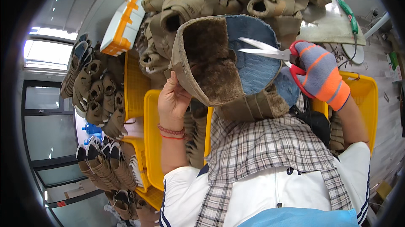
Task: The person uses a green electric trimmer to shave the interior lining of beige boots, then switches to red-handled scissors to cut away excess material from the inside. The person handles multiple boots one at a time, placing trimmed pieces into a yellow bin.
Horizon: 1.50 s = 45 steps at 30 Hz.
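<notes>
The bare left hand (174, 95) pinches the rim of the fur-lined brown piece (221, 81), seemingly to turn its open mouth upward, while the gloved right hand (318, 73) grips red-handled scissors (275, 54), their 2 blades parted over the blue lining (253, 73). The piece sits above the checked apron (265, 147), similar pieces (196, 1) heaped beyond, apparently for easy reach.

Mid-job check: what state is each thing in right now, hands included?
Left hand: bare, gripping the lined piece's rim
Right hand: gloved, holding the scissors' handles
Scissors: blades apart
Lined piece: held up, its fur and blue lining showing
Green tool: lying on the table, cord attached
Apron: worn
</notes>
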Tool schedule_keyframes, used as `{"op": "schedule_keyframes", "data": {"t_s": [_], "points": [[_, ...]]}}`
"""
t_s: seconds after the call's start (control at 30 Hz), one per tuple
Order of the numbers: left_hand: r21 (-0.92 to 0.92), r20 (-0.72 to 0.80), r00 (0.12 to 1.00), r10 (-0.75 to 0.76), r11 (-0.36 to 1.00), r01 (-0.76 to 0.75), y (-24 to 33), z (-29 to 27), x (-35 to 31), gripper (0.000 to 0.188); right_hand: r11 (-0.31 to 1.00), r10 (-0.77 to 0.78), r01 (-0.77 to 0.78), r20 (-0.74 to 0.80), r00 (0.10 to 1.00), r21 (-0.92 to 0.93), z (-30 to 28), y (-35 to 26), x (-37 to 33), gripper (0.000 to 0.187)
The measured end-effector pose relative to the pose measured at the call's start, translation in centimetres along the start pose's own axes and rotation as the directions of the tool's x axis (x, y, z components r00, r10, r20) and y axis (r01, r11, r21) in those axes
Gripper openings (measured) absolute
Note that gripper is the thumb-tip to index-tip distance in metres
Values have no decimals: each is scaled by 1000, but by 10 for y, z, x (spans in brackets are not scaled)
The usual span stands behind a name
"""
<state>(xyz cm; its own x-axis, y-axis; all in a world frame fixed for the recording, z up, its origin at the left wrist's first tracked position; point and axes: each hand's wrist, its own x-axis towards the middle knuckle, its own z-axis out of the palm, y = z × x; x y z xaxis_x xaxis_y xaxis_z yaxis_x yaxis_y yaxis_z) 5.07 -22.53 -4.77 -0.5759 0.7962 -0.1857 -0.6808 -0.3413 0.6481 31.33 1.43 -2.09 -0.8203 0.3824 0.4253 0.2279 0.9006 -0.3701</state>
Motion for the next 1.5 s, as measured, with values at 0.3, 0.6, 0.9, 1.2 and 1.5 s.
{"op": "schedule_keyframes", "data": {"t_s": [0.3, 0.6, 0.9, 1.2, 1.5], "points": [[-248, -179, 969, -173, 961, 126, -37, -48, -30, 24, 953, -22, 139, 398, 917, -268, 60, -2, 22, 32], [-371, -191, 958, -212, 919, 129, -54, -81, -43, 23, 921, -250, 325, 313, 916, -215, 73, -19, 23, 33], [-208, -186, 971, -150, 972, 110, -55, -60, -45, 27, 841, -341, 443, 332, 880, -311, 89, -29, 33, 21], [-178, -148, 982, -115, 980, 88, -55, -56, -52, 27, 972, -131, 178, 276, 952, -156, 52, -10, 23, 38], [273, 153, 987, 56, 957, -97, -94, 42, -25, 25, 677, 158, -145, 50, 986, 721, 57, -48, -1, 35]]}}
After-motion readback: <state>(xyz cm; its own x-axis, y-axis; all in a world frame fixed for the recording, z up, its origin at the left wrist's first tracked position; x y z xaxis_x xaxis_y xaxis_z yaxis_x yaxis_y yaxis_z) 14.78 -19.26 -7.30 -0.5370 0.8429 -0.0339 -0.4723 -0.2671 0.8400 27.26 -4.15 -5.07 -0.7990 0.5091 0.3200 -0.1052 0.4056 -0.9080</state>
